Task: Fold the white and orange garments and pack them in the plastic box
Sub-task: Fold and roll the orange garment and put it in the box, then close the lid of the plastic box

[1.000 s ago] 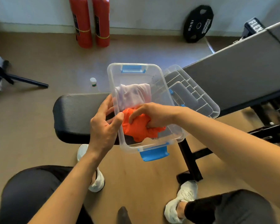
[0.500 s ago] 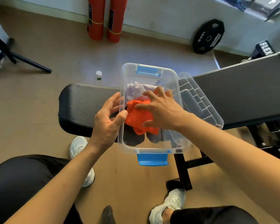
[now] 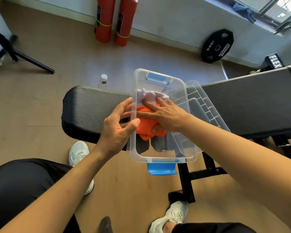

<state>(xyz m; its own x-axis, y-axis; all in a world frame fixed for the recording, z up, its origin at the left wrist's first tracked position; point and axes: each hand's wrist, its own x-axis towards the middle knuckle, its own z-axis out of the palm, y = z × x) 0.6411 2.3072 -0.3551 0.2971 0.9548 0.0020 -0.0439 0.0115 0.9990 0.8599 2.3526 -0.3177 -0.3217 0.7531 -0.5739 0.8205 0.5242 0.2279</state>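
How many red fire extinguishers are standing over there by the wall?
2. Left extinguisher and right extinguisher stand side by side on the floor against the far wall; their tops are cut off.

Two red cylinders are seen standing side by side against the wall at the top centre of the frame. A black weight plate is leaned on the wall at upper right, and a blue cloth is draped on the window sill above it. A black padded bench is stretched across the middle of the frame. A small bottle with a white cap is set on the floor just beyond it. Black tripod legs are spread at upper left. White shoes are planted on the tan floor below the bench.
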